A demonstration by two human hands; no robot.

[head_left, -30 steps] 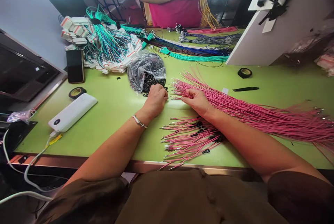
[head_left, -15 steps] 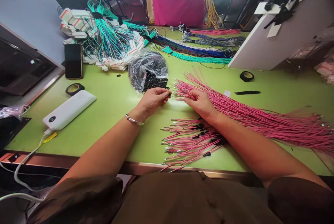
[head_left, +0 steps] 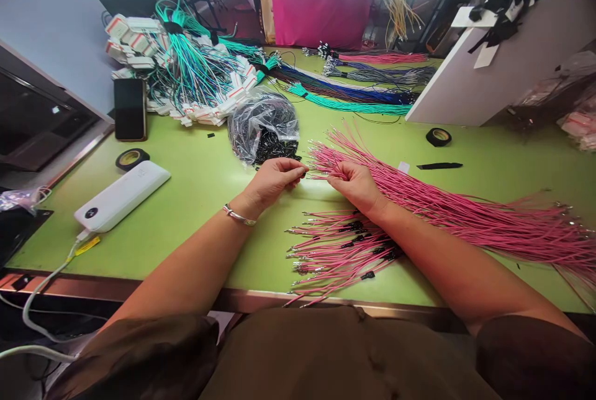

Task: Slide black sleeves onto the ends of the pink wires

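The large bundle of pink wires (head_left: pixel 456 217) runs from the centre of the frame to the right edge, lying on the green table (head_left: pixel 200 167) with its metal-tipped ends fanned toward the left. At its near left end the right hand (head_left: pixel 357 186) has thumb and forefinger closed together on a pink wire, close to the tip. Just left of those tips, the left hand (head_left: pixel 275 181) pinches a small black piece (head_left: pixel 304 174), mostly hidden by the fingertips; its thumb and forefinger are pressed narrow, and the piece looks apart from the wire. Just above the left hand sits a clear plastic bag (head_left: pixel 239 130) with black pieces (head_left: pixel 272 145) at its mouth. Below the right forearm, in the lower centre, lies a smaller group of pink wires (head_left: pixel 321 252), several bearing black pieces. Right of centre, beyond the large bundle, are a roll of black tape (head_left: pixel 438 136) and a flat black strip (head_left: pixel 440 166). At the left are a white power bank (head_left: pixel 123 198) and a phone (head_left: pixel 130 109); teal wires (head_left: pixel 184 46) pile up in the upper left.
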